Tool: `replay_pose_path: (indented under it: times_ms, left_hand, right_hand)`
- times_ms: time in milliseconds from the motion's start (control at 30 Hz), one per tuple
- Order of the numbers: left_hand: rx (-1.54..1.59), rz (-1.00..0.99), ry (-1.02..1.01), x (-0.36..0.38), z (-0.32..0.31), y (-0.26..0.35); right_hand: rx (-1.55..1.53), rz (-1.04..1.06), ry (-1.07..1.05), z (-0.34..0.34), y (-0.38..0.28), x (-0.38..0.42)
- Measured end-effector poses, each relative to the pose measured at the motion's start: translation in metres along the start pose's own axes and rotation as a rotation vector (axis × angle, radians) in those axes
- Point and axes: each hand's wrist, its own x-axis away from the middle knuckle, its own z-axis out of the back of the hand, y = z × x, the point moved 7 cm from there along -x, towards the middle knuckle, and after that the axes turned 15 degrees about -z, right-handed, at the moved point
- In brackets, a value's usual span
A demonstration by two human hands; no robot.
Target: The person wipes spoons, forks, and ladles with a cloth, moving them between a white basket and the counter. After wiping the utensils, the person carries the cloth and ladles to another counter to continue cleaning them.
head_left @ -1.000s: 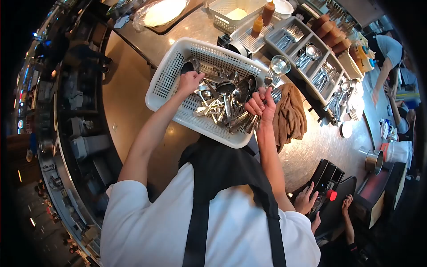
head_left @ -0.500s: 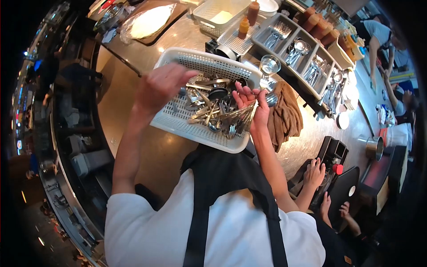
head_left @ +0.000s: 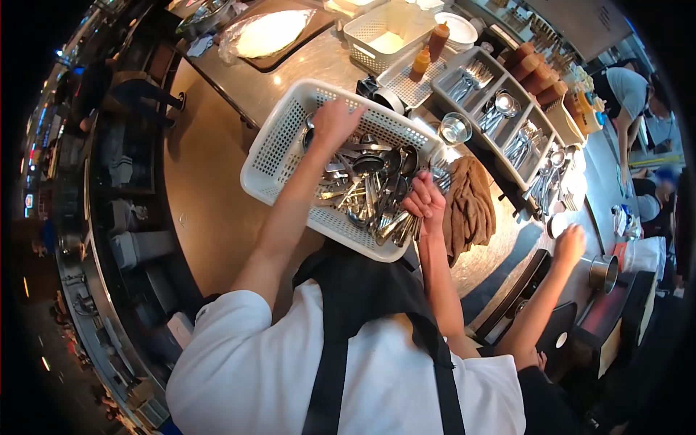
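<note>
A white perforated plastic basket (head_left: 272, 163) holds a heap of metal cutlery (head_left: 370, 185), with ladles and a dark round piece among it. My left hand (head_left: 337, 125) reaches down into the basket near its far side, over the heap. The back of that hand faces me and hides most of its fingers, so its grip does not show. At the basket's right end my right hand (head_left: 426, 197) is closed round a bunch of cutlery (head_left: 397, 226), whose ends point down and left.
Right of the basket lies a brown cloth (head_left: 471, 210). Beyond stand a grey divided cutlery tray (head_left: 475, 105), a metal cup (head_left: 454, 129), sauce bottles (head_left: 437, 42) and another white basket (head_left: 362, 52). A co-worker's arm (head_left: 547, 290) extends over the counter at right.
My left hand has lowered and moved right into the basket. My right hand's fingers have curled in around the bunch, and it sits lower. The co-worker's arm has reached forward.
</note>
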Motion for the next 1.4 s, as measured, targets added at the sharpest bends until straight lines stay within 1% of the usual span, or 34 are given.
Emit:
replay_pose_path:
  times_ms: [33, 100, 133, 200, 233, 300, 333, 367, 400, 433, 467, 567, 600, 633, 700, 767, 833, 867, 900, 933, 967, 1000, 1033, 1100, 1133, 1200, 1233, 1300, 1333, 1400]
  left_hand:
    - [-0.040, 0.007, -0.164, -0.007, -0.037, -0.038]
    - [0.125, -0.025, -0.334, 0.002, -0.065, -0.043]
    - [0.128, -0.023, -0.338, 0.003, -0.070, -0.040]
    - [-0.006, 0.020, -0.394, 0.007, -0.082, -0.035]
    - [-0.005, 0.015, -0.398, 0.002, -0.086, -0.041]
    - [0.176, -0.097, -0.567, 0.001, -0.106, -0.048]
    - [0.183, -0.154, -0.580, 0.003, -0.112, -0.048]
    - [0.185, -0.156, -0.580, 0.003, -0.118, -0.051]
    - [0.145, -0.251, -0.630, 0.003, -0.125, -0.047]
    - [0.103, -0.349, -0.678, 0.007, -0.114, -0.029]
    - [0.066, -0.389, -0.749, 0.014, -0.105, -0.012]
    - [0.058, -0.441, -0.724, 0.011, -0.126, -0.012]
    - [0.176, -0.465, -0.730, 0.011, -0.137, -0.016]
    - [0.173, -0.472, -0.731, 0.013, -0.141, -0.021]
    - [0.428, -0.489, -0.711, 0.018, -0.140, -0.017]
    - [0.460, -0.481, -0.739, 0.024, -0.137, -0.010]
    - [0.547, -0.383, -0.722, 0.028, -0.135, -0.004]
    - [0.551, -0.372, -0.725, 0.030, -0.133, -0.001]
    - [0.552, -0.374, -0.729, 0.031, -0.144, -0.006]
    - [0.570, -0.393, -0.634, 0.031, -0.147, -0.010]
    - [0.620, -0.387, -0.581, 0.032, -0.149, -0.016]
    - [0.670, -0.384, -0.527, 0.035, -0.139, -0.014]
    - [0.609, -0.337, -0.496, 0.037, -0.124, -0.013]
    - [0.637, -0.319, -0.446, 0.035, -0.110, -0.018]
    - [0.634, -0.332, -0.447, 0.032, -0.099, -0.015]
    - [0.556, -0.232, -0.406, 0.028, -0.075, -0.020]
    - [0.496, -0.366, -0.272, 0.024, -0.051, -0.010]
    - [0.336, -0.372, -0.195, 0.017, -0.020, -0.010]
    - [0.332, -0.373, -0.201, 0.014, -0.003, -0.008]
    - [0.331, -0.412, -0.147, 0.008, 0.041, 0.003]
  right_hand:
    - [0.001, 0.006, 0.000, -0.005, -0.002, -0.002]
    - [0.012, 0.024, 0.003, -0.012, -0.003, -0.006]
    - [0.034, -0.002, 0.035, -0.012, -0.002, -0.008]
    - [0.038, -0.039, 0.041, -0.014, 0.002, -0.011]
    - [0.048, -0.073, 0.040, -0.015, 0.005, -0.013]
    - [0.051, -0.088, 0.057, -0.010, 0.007, -0.012]
    - [0.056, -0.094, 0.049, -0.011, 0.008, -0.012]
    - [0.062, -0.101, 0.040, -0.011, 0.009, -0.012]
    - [0.061, -0.100, 0.032, -0.013, 0.010, -0.011]
    - [0.064, -0.096, 0.032, -0.013, 0.010, -0.011]
    - [0.070, -0.091, 0.060, -0.012, 0.010, -0.010]
    - [0.090, -0.085, 0.097, -0.012, 0.008, -0.008]
    - [0.088, -0.085, 0.090, -0.012, 0.008, -0.009]
    - [0.085, -0.084, 0.083, -0.012, 0.008, -0.008]
    - [0.078, -0.075, 0.069, -0.009, 0.008, -0.007]
    - [0.074, -0.066, 0.054, -0.006, 0.006, -0.007]
    - [0.072, -0.060, 0.051, -0.009, 0.007, -0.007]
    - [0.092, -0.049, 0.090, -0.008, 0.007, -0.006]
    - [0.091, -0.046, 0.093, -0.010, 0.006, -0.004]
    - [0.110, -0.041, 0.093, -0.013, 0.006, -0.003]
    - [0.129, -0.037, 0.091, -0.015, 0.007, -0.003]
    - [0.129, -0.034, 0.084, -0.016, 0.009, -0.003]
    - [0.115, -0.025, 0.059, -0.017, 0.009, -0.003]
    - [0.069, -0.011, 0.000, -0.017, 0.007, -0.002]
    - [0.078, 0.012, 0.018, -0.015, 0.006, -0.003]
    - [0.102, 0.038, 0.061, -0.009, 0.005, -0.002]
    - [0.078, 0.001, 0.104, -0.005, 0.006, -0.003]
    - [0.084, -0.018, 0.168, -0.001, 0.005, -0.003]
    - [0.078, -0.015, 0.167, 0.000, 0.005, -0.004]
    - [0.099, 0.017, 0.176, 0.000, 0.003, -0.005]
